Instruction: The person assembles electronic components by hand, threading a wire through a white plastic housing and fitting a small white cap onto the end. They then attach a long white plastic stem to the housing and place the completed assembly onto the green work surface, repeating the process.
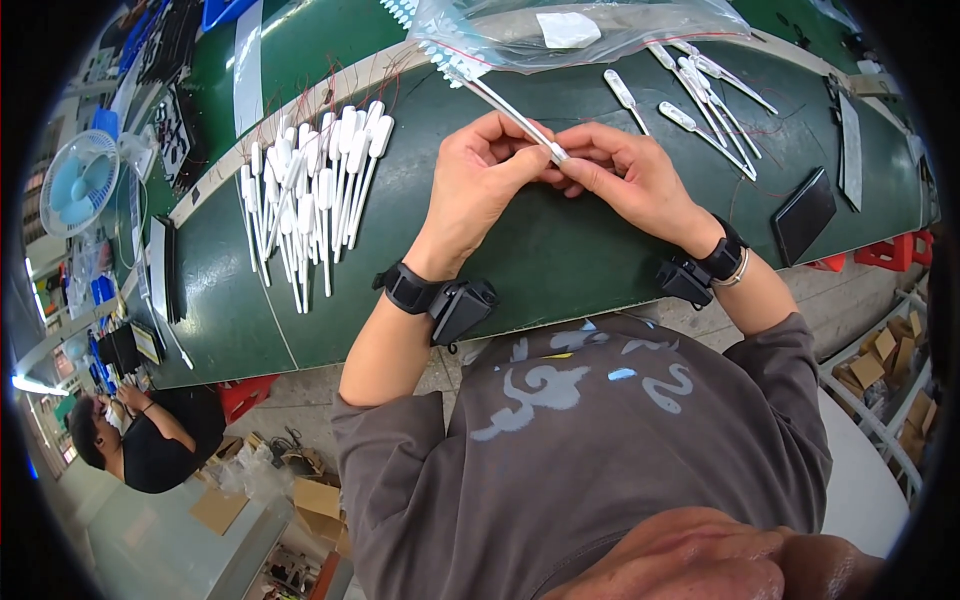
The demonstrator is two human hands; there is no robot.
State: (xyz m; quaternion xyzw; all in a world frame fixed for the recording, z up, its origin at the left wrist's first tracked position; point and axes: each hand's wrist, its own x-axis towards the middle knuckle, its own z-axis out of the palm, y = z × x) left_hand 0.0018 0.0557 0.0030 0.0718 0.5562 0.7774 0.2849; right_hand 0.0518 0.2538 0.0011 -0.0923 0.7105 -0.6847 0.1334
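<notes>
Left hand and right hand together pinch one slender rod; one clear plastic bag, contents unclear, lies far from near edge of desk.

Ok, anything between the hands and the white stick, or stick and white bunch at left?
The left hand and right hand hold the white stick by its near end, nothing visible between. Toward the white bunch, the left hand itself lies between.

Left head-worn fisheye, stares down over the wearer's own front: gray shirt super close at 5 o'clock, left hand at 12, right hand between 1 and 2. Crazy wide, so the green bench bows from about 9 over 12 to nearly 3.
</notes>
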